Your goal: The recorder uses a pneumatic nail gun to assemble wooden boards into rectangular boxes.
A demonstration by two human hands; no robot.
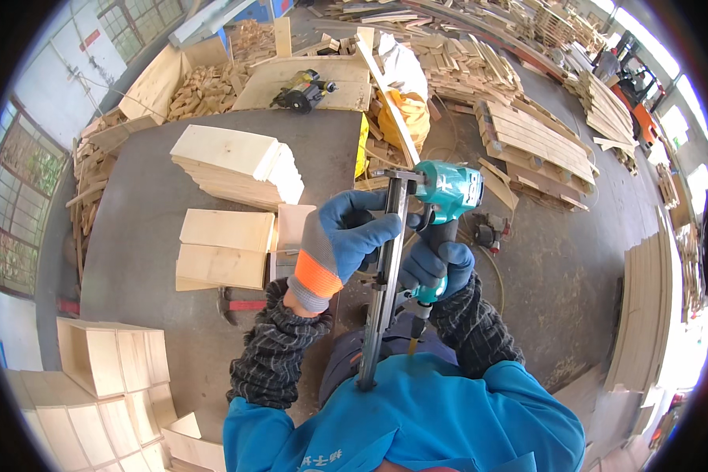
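A teal pneumatic nail gun (448,191) is held up in front of my chest, its long metal magazine (387,283) slanting down toward me. My right hand (439,265), in a dark blue glove, is wrapped round its handle. My left hand (346,236), in a blue and grey glove with an orange cuff band, is closed at the upper part of the magazine. Part of its grip is hidden behind the fingers. Left of that hand, flat wooden boards (222,266) lie on the dark table (134,236). Beside them is a claw hammer (244,304) with a red handle.
A tall stack of wooden boards (224,149) stands farther back on the table. Another power tool (303,92) rests on a far wooden panel. Assembled wooden boxes (110,358) are piled at lower left. Pallets (535,141) and a dark tool (492,232) with a hose lie on the floor.
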